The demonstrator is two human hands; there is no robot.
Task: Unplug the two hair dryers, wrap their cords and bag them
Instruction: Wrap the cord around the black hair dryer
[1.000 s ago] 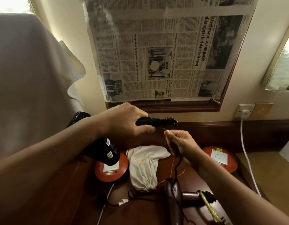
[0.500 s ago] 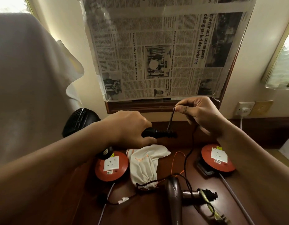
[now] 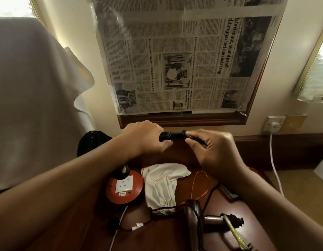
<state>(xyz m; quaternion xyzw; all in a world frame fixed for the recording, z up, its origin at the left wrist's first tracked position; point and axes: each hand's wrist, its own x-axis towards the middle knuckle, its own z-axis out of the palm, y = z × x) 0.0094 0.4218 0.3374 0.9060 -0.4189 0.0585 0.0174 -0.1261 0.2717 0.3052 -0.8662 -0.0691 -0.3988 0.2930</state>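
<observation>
My left hand (image 3: 146,138) grips the handle of a black hair dryer (image 3: 92,142), whose body sticks out to the left behind my forearm. The handle's ribbed cord end (image 3: 172,135) shows between my hands. My right hand (image 3: 213,151) pinches the black cord (image 3: 211,193) right at that end, and the cord hangs down to the table. A second, brown hair dryer (image 3: 193,216) lies on the table at the front. A cream drawstring bag (image 3: 161,187) lies flat in the middle.
An orange socket reel (image 3: 124,189) sits left of the bag on the dark wooden table (image 3: 229,238). A white cable (image 3: 274,163) runs from a wall socket (image 3: 274,124) at the right. A newspaper-covered frame (image 3: 184,57) hangs ahead, and pale cloth (image 3: 30,96) drapes at the left.
My right hand swung the cord up and then down onto the end of the handle, beside my left hand. The dryer handle has risen slightly.
</observation>
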